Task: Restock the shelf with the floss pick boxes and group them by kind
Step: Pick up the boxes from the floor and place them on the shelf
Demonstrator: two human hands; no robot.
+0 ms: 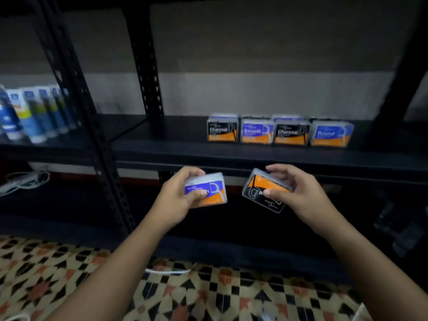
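My left hand (178, 193) grips a blue-and-orange floss pick box (208, 189), held upright below the shelf's front edge. My right hand (294, 188) grips a black-and-orange Charcoal floss pick box (261, 193), turned upside down and tilted. On the black shelf (176, 144) stands a mixed row: a Charcoal box (222, 130), a blue Smooth box (256, 133), a second Charcoal box (291, 134) and a blue Round box (331, 134). More boxes stand behind them, partly hidden.
A black slotted upright (76, 84) stands left of the boxes, another (144, 59) at the back. Several blue and white tubes (30, 112) stand on the neighbouring shelf to the left. Patterned floor tiles (208, 290) lie below, with a white cable (169, 271) on them.
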